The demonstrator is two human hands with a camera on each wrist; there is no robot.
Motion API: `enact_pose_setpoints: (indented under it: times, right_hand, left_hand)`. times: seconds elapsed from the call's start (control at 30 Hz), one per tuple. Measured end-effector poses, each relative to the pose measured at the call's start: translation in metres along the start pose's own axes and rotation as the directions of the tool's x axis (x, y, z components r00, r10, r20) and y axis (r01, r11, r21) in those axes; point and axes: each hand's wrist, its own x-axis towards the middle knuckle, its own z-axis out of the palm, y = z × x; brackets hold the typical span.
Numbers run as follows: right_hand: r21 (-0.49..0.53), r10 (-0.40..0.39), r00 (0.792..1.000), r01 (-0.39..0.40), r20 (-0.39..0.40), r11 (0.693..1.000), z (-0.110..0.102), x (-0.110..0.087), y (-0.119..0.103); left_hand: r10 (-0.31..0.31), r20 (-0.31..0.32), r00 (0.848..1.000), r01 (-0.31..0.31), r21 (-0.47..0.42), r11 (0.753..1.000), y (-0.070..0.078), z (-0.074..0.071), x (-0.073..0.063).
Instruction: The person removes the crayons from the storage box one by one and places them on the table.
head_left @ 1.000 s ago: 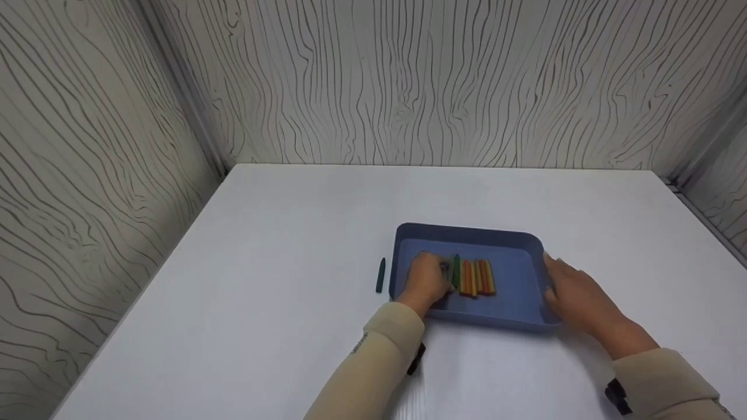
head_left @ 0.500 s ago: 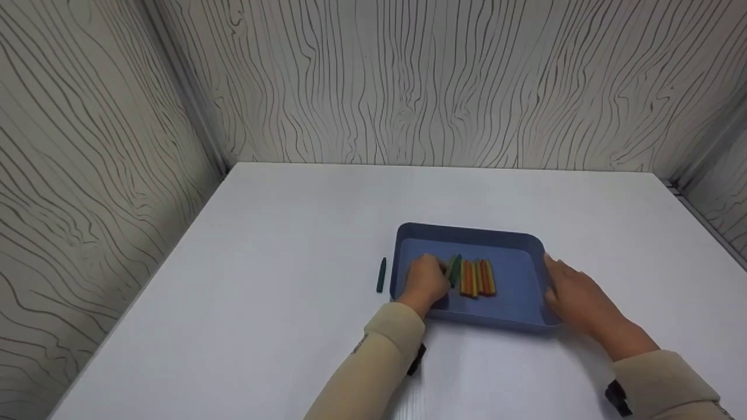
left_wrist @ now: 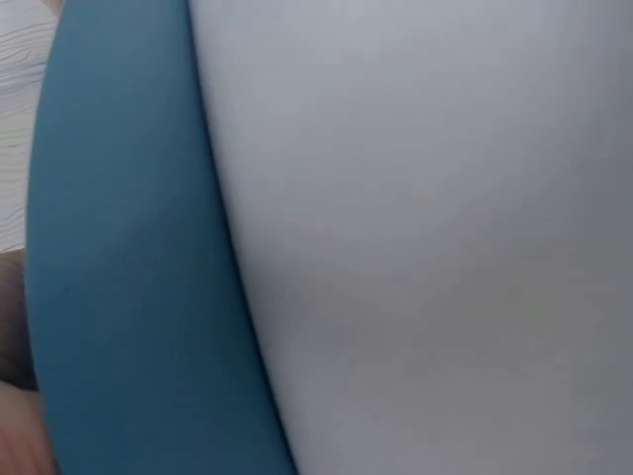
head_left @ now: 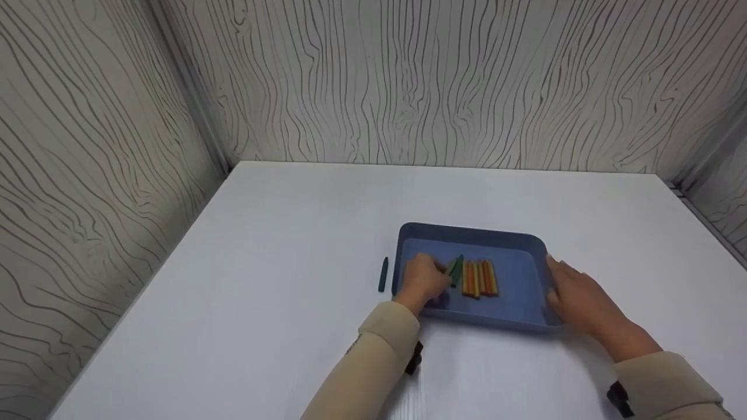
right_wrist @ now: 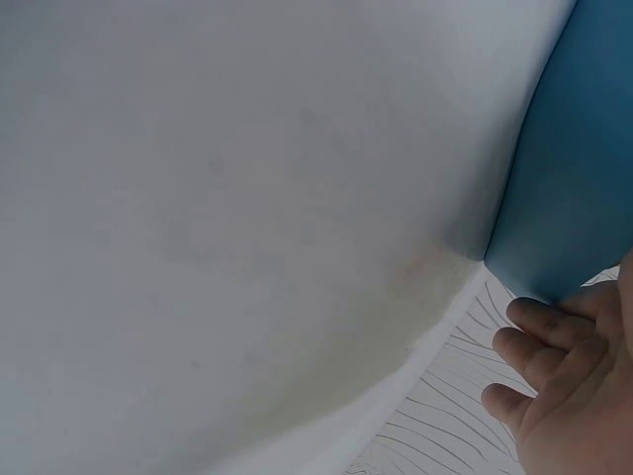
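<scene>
Beige sleeves [head_left: 668, 379] nearest. Right hand [head_left: 578, 294] lies along the blue tray [head_left: 525, 291]'s right wall, fingers loosely extended outside it; steady, light pressure there should stop the tray sliding. Left hand [head_left: 426, 277] reaches over the near wall, fingers curled in at the tray's left part, right beside the green sticks [head_left: 457, 273]; fingertips hidden, can't tell if it's holding one. Both wrist cams show mostly tray wall and table, no help. Greens are tilted; a gentle sideways nudge from their left should straighten them. Don't shove, or the red-and-yellow row [head_left: 480, 279] just right may skew. Dark green stick [head_left: 383, 274] sits outside, on the white table [head_left: 262, 262] left of the tray. Patterned back wall [head_left: 379, 81] farthest.
</scene>
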Motion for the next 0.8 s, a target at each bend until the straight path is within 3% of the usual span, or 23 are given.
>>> enact_pose_setpoints:
  times: [0.23, 0.5, 0.8]
  right_hand:
    - [0.014, 0.008, 1.000, -0.008, 0.015, 1.000, -0.001, 0.000, -0.001]
    - [0.018, 0.011, 1.000, -0.011, 0.012, 1.000, -0.001, 0.000, -0.001]
    - [0.004, 0.008, 1.000, -0.008, 0.011, 1.000, -0.001, 0.001, -0.002]
  left_hand:
    - [0.054, -0.031, 0.998, -0.055, -0.031, 0.998, -0.004, -0.009, 0.000]
    - [0.097, -0.116, 0.988, -0.107, -0.084, 0.991, -0.007, -0.020, -0.004]
    - [0.140, -0.277, 0.951, -0.188, -0.158, 0.969, -0.012, -0.034, -0.009]
